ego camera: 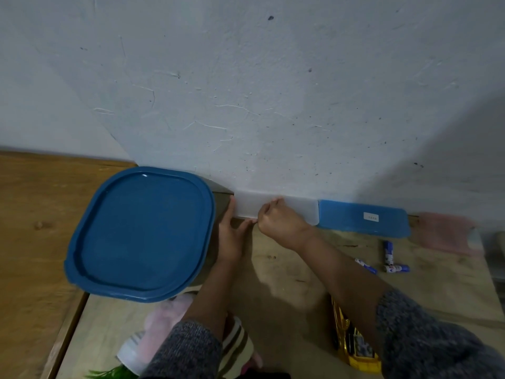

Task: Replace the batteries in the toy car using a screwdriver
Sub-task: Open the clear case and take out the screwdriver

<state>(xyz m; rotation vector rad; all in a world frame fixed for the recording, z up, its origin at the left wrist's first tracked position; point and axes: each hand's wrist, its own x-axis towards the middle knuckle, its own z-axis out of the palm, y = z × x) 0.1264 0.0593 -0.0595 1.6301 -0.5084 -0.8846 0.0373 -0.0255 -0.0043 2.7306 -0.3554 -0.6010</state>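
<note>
Toy car: a yellow car (352,343) lies at the lower right of the frame, half under the right forearm, well apart from both hands.
Batteries: three blue-and-white cells (388,253) lie loose right of centre, near the blue lid (363,218), within easy reach for the swap.
Translucent box: a shallow case (276,207) stands against the wall at mid-frame, its lid set just beside it; likely it holds the screwdriver, though no tool shows.
Left hand: the left hand (232,236) lies flat with fingers spread along the box's left end, seemingly bracing it.
Right hand: the right hand (278,220) is curled over the box's front edge, fingers pinched together; whether they grip something small, I cannot tell.
Edges: the wall blocks the far side; the big blue tray (142,233) crowds the left, just beside the left hand.
Open room: bare wood at centre, between tray and batteries, gives space to work on the car.
</note>
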